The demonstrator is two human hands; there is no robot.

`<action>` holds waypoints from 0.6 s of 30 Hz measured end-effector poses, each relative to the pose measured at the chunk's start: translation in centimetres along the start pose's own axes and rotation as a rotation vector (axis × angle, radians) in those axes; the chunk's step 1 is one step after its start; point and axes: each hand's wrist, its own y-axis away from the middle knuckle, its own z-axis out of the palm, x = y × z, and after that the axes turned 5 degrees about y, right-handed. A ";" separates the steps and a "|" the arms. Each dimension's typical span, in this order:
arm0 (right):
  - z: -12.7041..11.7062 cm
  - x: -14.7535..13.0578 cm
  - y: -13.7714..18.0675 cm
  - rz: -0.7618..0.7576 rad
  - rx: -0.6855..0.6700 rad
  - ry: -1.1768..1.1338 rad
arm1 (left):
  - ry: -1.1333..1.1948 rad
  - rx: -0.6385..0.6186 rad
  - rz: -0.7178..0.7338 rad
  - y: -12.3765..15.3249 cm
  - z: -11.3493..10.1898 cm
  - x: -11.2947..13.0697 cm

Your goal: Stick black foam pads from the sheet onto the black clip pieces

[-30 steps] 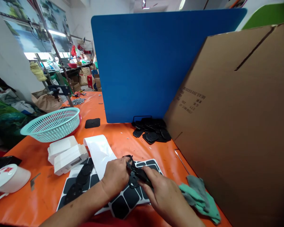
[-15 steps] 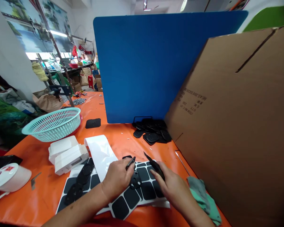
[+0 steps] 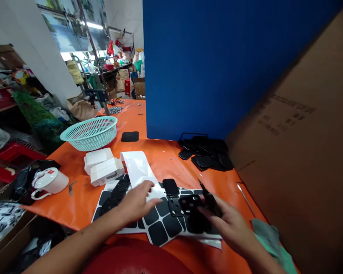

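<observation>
My left hand (image 3: 135, 203) is open, thumb and fingers apart and nothing in them, above sheets of black rounded-square stickers (image 3: 171, 225). In my right hand (image 3: 227, 222) is a black pointed tool (image 3: 210, 199), its narrow tip aimed up and away; I cannot tell whether it is a knife or tweezers. The thumb of that hand also meets a black perforated piece (image 3: 190, 203), which joins or overlaps a black hinged plate (image 3: 170, 187) over the stickers. Left of my left hand, similar dark parts (image 3: 117, 192) lie on the sheets.
White boxes (image 3: 107, 171) and a curled white backing strip (image 3: 138, 167) lie beyond the sheets. A pale green basket (image 3: 91, 133) and a mug (image 3: 53, 180) stand left. Black parts (image 3: 208, 154) are heaped by the blue board (image 3: 188, 76); a cardboard wall (image 3: 297, 152) bounds the right.
My left hand has let go of a small dark piece and opened. The black perforated piece now reaches my right hand. The view has swung left and down.
</observation>
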 end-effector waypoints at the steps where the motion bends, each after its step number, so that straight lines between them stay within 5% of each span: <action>1: -1.0 0.0 0.0 -0.077 -0.026 0.158 | -0.219 0.042 -0.070 0.3 -1.4 -1.2; 4: -2.5 -0.1 -0.5 -0.269 -0.124 0.607 | -0.579 0.054 -0.358 1.3 -4.6 -4.8; 8: 0.0 1.0 -2.0 -0.450 -0.312 0.898 | -0.571 0.055 -0.460 2.2 -5.2 -8.2; 12: 3.0 2.7 -2.9 -0.477 -0.429 0.834 | -0.463 0.081 -0.502 2.6 -4.2 -9.5; 18: 2.8 2.6 -2.1 -0.413 -0.310 0.396 | -0.198 0.127 -0.489 2.5 -4.2 -10.0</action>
